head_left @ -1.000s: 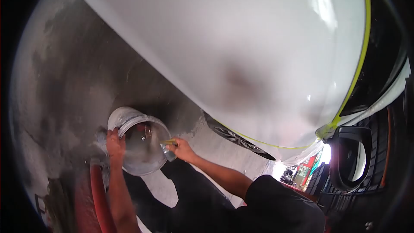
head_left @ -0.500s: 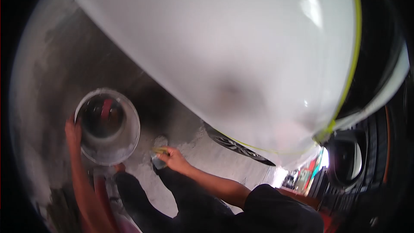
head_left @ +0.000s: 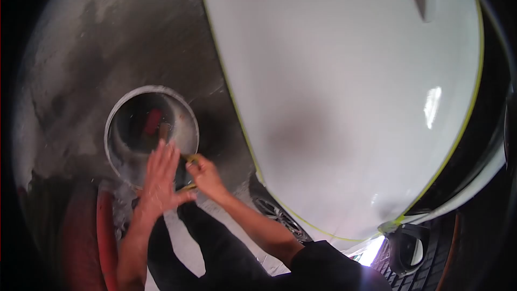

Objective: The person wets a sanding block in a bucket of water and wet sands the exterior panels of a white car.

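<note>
My left hand [head_left: 160, 179] is over the near rim of a round bucket [head_left: 186, 129], its fingers stretched out flat toward the bucket's inside. Beside it, my right hand [head_left: 205, 177] is closed on a thin yellowish piece [head_left: 189, 158], which looks like a flat pad or sheet. Part of that piece is hidden by my fingers. Dark liquid seems to fill the bottom of the bucket. A red object [head_left: 153, 121] and a small brownish one [head_left: 164, 131] show inside it; their kind is unclear.
A large white car panel [head_left: 334, 86], edged with yellow-green tape [head_left: 476, 91], fills the right side. Below it are a wheel [head_left: 277, 215] and a side mirror [head_left: 406, 250]. Wet concrete floor [head_left: 81, 86] stretches left. A red curved object [head_left: 106, 231] stands at lower left.
My left hand has left the bucket's left side and come over its near rim. My right hand has moved up to the bucket with the yellowish piece. The view has turned.
</note>
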Demonstrator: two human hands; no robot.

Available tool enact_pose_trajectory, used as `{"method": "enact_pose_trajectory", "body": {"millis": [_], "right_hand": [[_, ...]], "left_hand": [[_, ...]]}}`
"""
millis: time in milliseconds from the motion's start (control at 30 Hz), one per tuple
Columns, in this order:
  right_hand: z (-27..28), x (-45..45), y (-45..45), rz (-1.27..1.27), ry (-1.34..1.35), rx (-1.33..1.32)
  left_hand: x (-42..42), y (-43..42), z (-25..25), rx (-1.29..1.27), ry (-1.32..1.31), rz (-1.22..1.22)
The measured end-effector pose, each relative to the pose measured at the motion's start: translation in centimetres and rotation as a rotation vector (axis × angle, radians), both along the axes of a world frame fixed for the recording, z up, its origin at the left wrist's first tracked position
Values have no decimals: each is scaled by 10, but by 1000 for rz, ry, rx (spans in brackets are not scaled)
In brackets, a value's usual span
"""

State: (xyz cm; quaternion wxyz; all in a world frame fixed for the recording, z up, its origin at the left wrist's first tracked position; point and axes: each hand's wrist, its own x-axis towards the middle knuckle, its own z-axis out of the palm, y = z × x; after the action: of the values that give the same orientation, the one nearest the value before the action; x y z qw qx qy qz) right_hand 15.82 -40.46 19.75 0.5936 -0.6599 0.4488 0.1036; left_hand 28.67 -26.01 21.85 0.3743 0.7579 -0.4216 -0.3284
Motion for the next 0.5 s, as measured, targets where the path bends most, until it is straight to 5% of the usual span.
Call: {"method": "enact_pose_trajectory", "body": {"millis": [100,233,367,500], "right_hand": [[-3,9,1,129,189,82],[2,38,12,-176,287,475],[25,46,-9,87,549,354],[167,71,-67,546,4,-428]], "left_hand": [[-21,2,3,46,169,2],[-28,9,-29,18,340,218],[-15,18,-43,38,656,369],[7,21,-68,309,333,268]]}}
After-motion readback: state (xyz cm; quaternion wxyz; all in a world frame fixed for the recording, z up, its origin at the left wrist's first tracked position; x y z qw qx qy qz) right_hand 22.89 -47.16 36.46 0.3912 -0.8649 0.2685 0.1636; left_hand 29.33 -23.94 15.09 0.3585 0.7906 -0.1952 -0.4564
